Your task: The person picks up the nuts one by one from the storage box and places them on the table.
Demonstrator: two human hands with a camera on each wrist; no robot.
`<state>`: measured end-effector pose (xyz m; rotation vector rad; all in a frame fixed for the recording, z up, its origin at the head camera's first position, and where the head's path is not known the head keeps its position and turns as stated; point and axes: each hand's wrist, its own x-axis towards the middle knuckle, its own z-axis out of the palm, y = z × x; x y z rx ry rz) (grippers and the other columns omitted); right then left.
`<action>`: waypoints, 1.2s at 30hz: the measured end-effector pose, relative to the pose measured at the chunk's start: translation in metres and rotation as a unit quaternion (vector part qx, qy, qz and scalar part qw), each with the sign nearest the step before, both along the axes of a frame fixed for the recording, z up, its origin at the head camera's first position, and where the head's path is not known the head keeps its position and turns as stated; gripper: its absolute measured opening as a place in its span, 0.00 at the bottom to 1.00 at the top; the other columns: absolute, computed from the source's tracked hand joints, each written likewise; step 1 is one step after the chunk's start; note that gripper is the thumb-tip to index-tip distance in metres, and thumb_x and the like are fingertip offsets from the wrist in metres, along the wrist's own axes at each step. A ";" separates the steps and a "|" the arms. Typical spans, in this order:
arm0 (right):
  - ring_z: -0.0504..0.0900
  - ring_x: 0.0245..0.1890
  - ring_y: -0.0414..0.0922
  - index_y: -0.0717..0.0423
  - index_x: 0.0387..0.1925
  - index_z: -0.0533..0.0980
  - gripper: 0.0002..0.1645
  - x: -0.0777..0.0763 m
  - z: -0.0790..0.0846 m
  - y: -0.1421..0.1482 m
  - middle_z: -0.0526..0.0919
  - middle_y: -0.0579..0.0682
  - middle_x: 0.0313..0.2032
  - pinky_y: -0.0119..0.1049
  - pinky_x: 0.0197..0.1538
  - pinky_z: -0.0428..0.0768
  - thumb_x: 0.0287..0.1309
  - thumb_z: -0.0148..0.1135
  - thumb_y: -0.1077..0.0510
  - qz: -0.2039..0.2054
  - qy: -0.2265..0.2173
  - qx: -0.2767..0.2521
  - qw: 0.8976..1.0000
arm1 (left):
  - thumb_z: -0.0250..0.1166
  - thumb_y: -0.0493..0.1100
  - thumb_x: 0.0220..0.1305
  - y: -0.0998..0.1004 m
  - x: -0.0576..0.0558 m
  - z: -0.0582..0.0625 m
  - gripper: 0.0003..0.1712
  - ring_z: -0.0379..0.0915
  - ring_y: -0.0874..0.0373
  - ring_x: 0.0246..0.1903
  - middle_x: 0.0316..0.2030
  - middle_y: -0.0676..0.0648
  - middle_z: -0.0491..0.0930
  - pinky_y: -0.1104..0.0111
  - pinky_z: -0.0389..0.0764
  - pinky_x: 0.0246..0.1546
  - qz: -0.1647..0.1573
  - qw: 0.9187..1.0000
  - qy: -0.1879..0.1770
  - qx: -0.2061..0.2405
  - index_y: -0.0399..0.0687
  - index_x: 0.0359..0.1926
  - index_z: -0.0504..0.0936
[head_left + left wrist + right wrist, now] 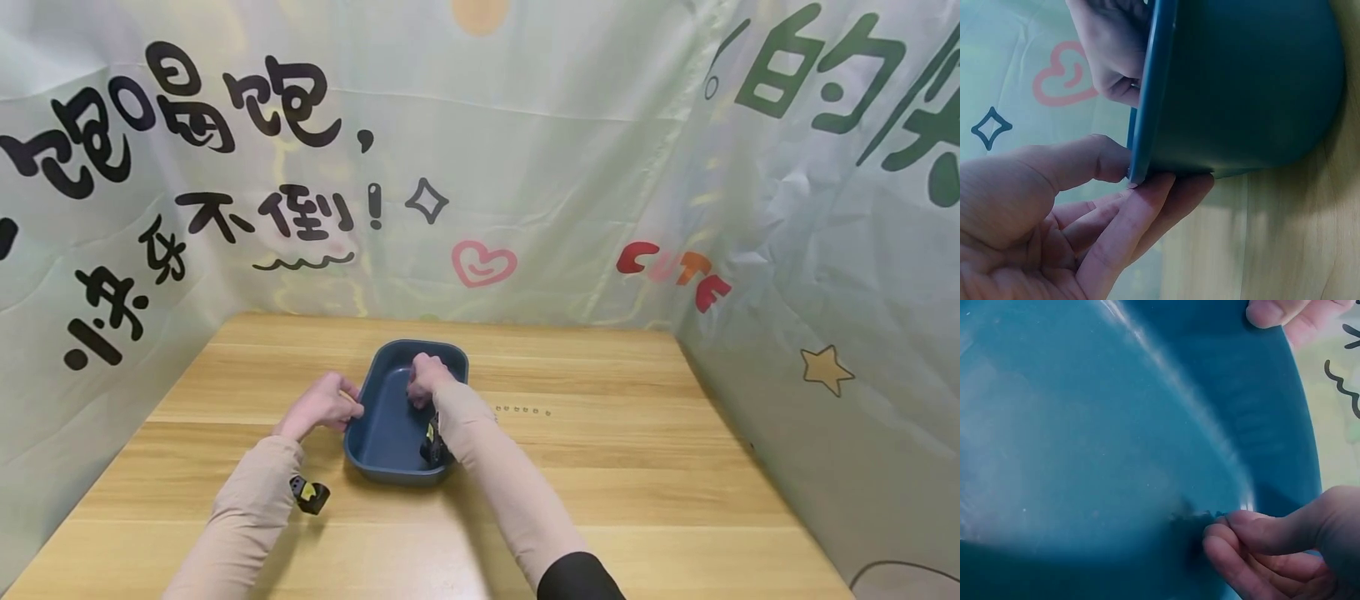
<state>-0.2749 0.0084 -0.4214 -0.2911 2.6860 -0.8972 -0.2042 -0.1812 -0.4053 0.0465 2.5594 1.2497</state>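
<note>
A deep blue rectangular plastic basin [390,417] with rounded corners stands on the wooden table. My left hand [327,404] pinches its left rim; in the left wrist view the thumb lies inside the rim [1155,94] and the fingers [1129,219] against the outer wall. Inside the basin, my right hand [427,381] is low over the floor towards the far right. Thumb and forefinger pinch a small dark, jagged-edged piece [1200,516] close to the basin floor, mostly hidden by the fingertips; I cannot tell its kind.
Several tiny ring-like pieces [522,409] lie in a row on the wooden table [615,450] just right of the basin. Printed cloth walls [540,167] close in the table at the back and both sides. Black straps with cameras [309,495] sit at the wrists.
</note>
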 end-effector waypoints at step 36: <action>0.76 0.32 0.38 0.55 0.34 0.85 0.06 0.000 0.027 0.023 0.86 0.48 0.31 0.29 0.41 0.76 0.56 0.73 0.58 0.054 0.102 -0.006 0.993 | 0.64 0.29 0.54 0.000 -0.001 0.001 0.16 0.76 0.60 0.22 0.23 0.45 0.80 0.67 0.89 0.26 0.000 1.000 0.001 -0.008 0.23 0.44 0.77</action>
